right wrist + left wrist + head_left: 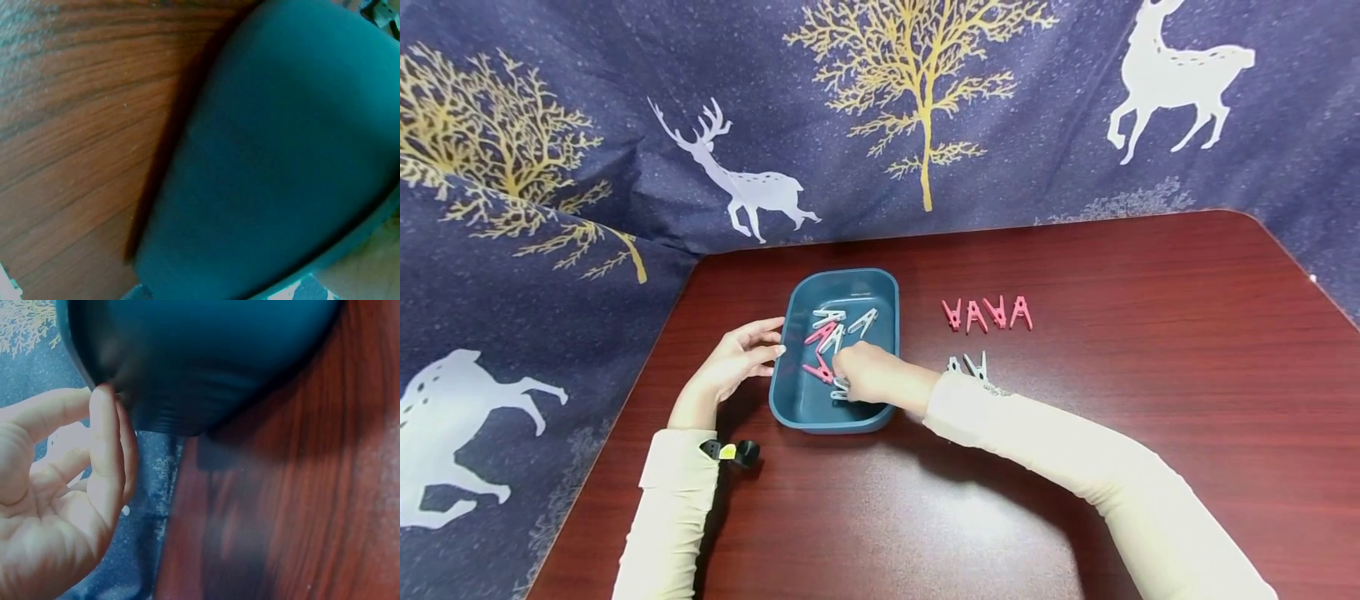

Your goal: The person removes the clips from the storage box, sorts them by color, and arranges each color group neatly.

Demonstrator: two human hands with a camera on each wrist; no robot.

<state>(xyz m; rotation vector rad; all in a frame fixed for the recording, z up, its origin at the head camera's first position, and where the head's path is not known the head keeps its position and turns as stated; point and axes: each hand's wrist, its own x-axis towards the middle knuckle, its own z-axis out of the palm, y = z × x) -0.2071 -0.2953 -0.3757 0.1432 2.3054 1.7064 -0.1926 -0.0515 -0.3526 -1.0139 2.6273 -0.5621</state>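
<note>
A blue plastic bin [786, 392] stands on the table with several clothespins inside, some pale and some pink. My left hand [733, 358] is at the bin's left side, its fingers loosely extended and fingertips right at the rim; the left wrist view shows the fingers [106, 447] against the outer wall. Reaching over the right rim, my right hand [868, 372] is down inside the bin among the clothespins. A pale clothespin [839, 395] shows just below its fingertips, and a pink clothespin [820, 369] lies to their left. Its fingertips are mostly hidden, so I cannot tell whether they pinch one.
Right of the bin, several pink clothespins [975, 317] lie in a row on the dark red table [1112, 317]. Pale clothespins [977, 367] lie below that row, partly covered by the right sleeve [1000, 421]. A patterned blue cloth [1015, 175] hangs behind the table.
</note>
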